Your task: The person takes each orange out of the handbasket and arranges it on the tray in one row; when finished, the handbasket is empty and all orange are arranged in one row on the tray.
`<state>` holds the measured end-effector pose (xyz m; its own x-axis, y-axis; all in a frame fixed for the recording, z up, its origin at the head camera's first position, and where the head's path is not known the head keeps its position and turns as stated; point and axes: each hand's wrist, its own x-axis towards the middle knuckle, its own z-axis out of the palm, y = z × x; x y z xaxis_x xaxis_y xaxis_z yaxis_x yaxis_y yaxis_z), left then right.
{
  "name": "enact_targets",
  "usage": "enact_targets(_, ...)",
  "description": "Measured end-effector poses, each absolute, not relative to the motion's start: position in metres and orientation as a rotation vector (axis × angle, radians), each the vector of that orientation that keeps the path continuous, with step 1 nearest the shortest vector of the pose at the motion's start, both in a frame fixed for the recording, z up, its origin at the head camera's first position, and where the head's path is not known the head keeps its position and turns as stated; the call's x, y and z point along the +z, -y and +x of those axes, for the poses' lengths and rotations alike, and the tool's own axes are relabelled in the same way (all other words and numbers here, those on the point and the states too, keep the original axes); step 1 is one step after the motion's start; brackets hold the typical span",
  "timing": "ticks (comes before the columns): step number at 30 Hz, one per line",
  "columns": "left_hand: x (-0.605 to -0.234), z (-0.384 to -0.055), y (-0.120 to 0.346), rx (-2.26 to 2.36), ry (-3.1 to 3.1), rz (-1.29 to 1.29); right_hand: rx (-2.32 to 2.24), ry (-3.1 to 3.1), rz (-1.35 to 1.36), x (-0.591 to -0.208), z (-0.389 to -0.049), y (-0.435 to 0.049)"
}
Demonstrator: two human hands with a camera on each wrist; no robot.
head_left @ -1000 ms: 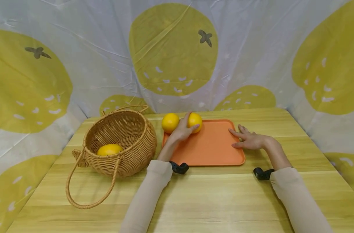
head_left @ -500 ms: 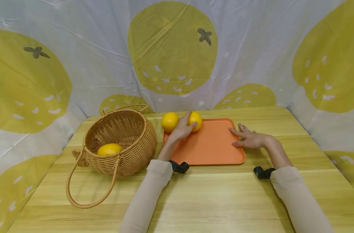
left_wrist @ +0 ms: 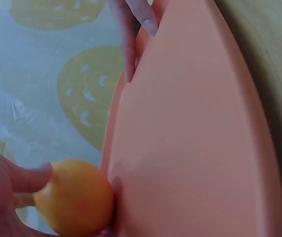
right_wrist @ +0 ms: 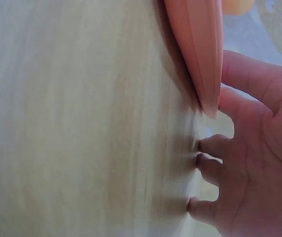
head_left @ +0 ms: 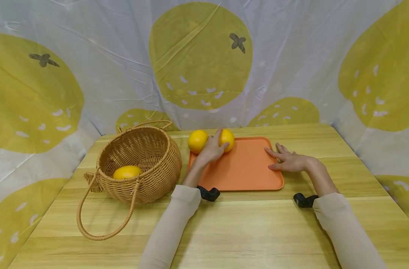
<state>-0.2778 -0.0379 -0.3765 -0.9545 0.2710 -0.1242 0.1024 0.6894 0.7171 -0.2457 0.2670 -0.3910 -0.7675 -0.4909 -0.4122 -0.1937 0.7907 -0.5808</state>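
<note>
Here, a yellow fruit (left_wrist: 76,197) sits — gripped — within the left hand (head_left: 211,150).

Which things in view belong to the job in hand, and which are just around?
Seem part of the job:
held yellow fruit, gripped by the left hand
orange tray, touched by the right hand
second yellow fruit, beside the left hand
wicker basket, probably
third yellow fruit, inside the basket

Just around:
wooden table
patterned cloth
</note>
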Motion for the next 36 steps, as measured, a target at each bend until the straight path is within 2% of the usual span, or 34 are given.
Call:
enact_targets(14, -0.327, -0.249, 0.038, 0.853, -2.737, 0.288, -0.719, -2.412, -0.519, -0.392, -0.245, -0.266)
enact_targets(36, -0.281, -0.242, 0.078, 0.906, -2.717, 0.515, -0.716, -2.411, -0.522, -0.393, -0.246, -0.267)
